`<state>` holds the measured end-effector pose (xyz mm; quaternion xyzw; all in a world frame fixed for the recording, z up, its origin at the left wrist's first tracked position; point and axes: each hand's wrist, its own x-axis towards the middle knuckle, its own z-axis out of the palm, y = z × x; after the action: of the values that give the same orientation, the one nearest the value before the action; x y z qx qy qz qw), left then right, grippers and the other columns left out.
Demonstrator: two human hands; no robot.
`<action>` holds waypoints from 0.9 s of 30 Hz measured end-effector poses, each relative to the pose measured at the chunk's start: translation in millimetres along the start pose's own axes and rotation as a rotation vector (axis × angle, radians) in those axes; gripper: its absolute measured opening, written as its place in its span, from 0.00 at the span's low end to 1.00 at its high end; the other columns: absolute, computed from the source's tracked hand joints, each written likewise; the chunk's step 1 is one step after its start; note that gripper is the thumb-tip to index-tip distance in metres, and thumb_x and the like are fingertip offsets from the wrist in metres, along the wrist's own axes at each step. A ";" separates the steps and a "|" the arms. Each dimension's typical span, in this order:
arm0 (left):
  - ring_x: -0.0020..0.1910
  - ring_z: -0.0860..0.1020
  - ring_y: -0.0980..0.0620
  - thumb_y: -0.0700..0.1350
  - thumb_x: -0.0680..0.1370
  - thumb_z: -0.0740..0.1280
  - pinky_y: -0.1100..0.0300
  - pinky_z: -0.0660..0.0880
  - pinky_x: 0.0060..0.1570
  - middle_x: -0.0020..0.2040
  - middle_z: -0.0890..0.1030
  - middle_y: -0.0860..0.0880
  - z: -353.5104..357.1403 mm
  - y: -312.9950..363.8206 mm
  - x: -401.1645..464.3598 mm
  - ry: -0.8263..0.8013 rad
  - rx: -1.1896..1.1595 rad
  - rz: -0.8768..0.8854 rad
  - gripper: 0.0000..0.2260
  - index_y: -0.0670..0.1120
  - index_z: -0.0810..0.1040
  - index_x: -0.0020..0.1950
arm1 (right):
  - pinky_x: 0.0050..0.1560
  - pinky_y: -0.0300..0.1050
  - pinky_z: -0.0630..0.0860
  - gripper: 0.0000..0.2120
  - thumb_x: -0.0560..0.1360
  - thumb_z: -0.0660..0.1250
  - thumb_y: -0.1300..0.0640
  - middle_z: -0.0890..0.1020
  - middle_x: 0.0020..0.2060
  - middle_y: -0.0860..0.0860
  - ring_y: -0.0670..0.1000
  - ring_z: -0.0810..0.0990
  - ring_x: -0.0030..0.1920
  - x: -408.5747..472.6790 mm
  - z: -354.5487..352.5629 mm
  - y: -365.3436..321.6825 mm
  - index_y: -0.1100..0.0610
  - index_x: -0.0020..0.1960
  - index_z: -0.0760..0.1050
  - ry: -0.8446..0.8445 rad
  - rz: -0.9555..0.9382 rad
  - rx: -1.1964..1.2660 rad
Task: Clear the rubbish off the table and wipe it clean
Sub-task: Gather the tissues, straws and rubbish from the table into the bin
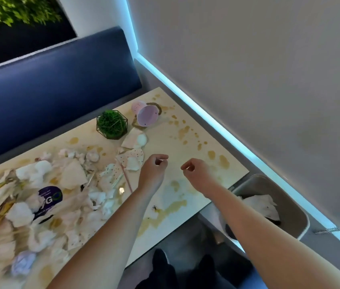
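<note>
The fingers (161, 158) of the left hand (153, 170) are curled loosely inward with nothing between them; the fingers (186, 164) of the right hand (196, 173) are bent the same way, thumb near forefinger, and they too hold nothing that I can see; both hands hover just above the pale wooden counter (185, 142), close together, bare forearms reaching in from the near edge.

Just left of the left hand lie torn pieces of white spotted paper (130, 157) and a thin pink straw (126, 178); farther left the counter is heaped with crumpled white tissues (33, 172), scraps and a dark purple round label (49, 198); that part is blurred.

Brownish liquid stains (185, 132) speckle the counter to the right and far side of the hands, and a larger smear (165, 209) lies near the front edge.

At the far end a small pink metal bucket (145, 114) lies tipped on its side, mouth toward us; just left of it stands a green moss ball in a dark wire frame (111, 124).

Off the counter's right edge, low on the floor, sits a grey rectangular bin (285, 205) with white paper (262, 205) already in it; a navy padded bench (56, 84) runs behind the counter on the far left.
</note>
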<state>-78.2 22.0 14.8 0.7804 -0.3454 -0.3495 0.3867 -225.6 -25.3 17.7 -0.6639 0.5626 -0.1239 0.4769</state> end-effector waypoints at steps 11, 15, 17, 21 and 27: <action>0.47 0.78 0.51 0.44 0.79 0.64 0.59 0.70 0.38 0.50 0.78 0.52 -115.0 -61.4 31.8 0.152 0.182 -0.049 0.06 0.55 0.77 0.51 | 0.20 0.37 0.68 0.07 0.76 0.62 0.56 0.78 0.49 0.47 0.53 0.78 0.34 15.6 95.4 -56.5 0.49 0.51 0.77 -0.157 0.028 -0.135; 0.65 0.67 0.48 0.45 0.77 0.67 0.55 0.71 0.52 0.61 0.69 0.50 -138.2 -82.6 39.1 0.179 0.451 -0.061 0.13 0.56 0.75 0.60 | 0.21 0.37 0.67 0.06 0.76 0.64 0.50 0.78 0.49 0.46 0.57 0.83 0.36 20.0 124.5 -68.1 0.48 0.51 0.77 -0.192 0.053 -0.210; 0.69 0.61 0.46 0.47 0.77 0.67 0.51 0.70 0.58 0.66 0.66 0.48 -147.4 -89.4 43.8 0.132 0.585 -0.065 0.20 0.55 0.70 0.68 | 0.23 0.38 0.69 0.08 0.76 0.64 0.48 0.79 0.50 0.46 0.56 0.84 0.36 22.8 136.8 -76.0 0.47 0.53 0.77 -0.206 0.034 -0.284; 0.72 0.59 0.43 0.50 0.78 0.67 0.50 0.68 0.62 0.72 0.65 0.47 -158.2 -96.2 60.3 0.016 0.797 -0.031 0.28 0.53 0.61 0.75 | 0.32 0.43 0.77 0.12 0.77 0.63 0.45 0.80 0.51 0.47 0.53 0.83 0.36 33.5 154.5 -88.8 0.47 0.58 0.77 -0.196 0.007 -0.415; 0.71 0.61 0.44 0.54 0.77 0.67 0.51 0.64 0.65 0.72 0.68 0.50 -158.7 -104.5 72.4 -0.054 0.965 0.033 0.30 0.53 0.59 0.77 | 0.53 0.47 0.77 0.11 0.75 0.66 0.46 0.82 0.49 0.49 0.52 0.80 0.52 45.6 181.3 -86.8 0.49 0.53 0.80 -0.114 0.033 -0.502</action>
<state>116.3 69.3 -21.2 0.8557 -0.4905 -0.1631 -0.0231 -28.5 17.2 -25.6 -0.7581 0.5588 0.0652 0.3299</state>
